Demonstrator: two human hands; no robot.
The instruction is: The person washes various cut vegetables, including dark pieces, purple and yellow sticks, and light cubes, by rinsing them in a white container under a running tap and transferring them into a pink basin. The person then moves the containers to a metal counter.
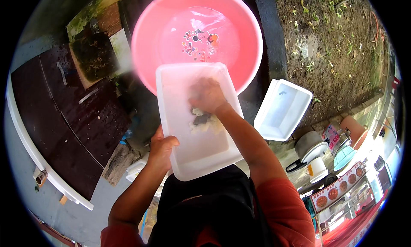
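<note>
left hand (pixel 162 149) grip closed on white tub (pixel 188 152) rim at centre frame, right hand (pixel 207 95) grip pressing sponge (pixel 202 118) inside it, pink basin (pixel 145 37) above

Wet, dark ground (pixel 141 105) carries a pink basin (pixel 145 45) holding water, with a second white plastic tub (pixel 284 112) resting just beside it near bare soil (pixel 338 45).

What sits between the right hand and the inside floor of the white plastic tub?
A soapy scrub pad lies under the right hand on the floor of the white rectangular plastic tub; nothing else visible. The left hand grips the tub's rim.
</note>
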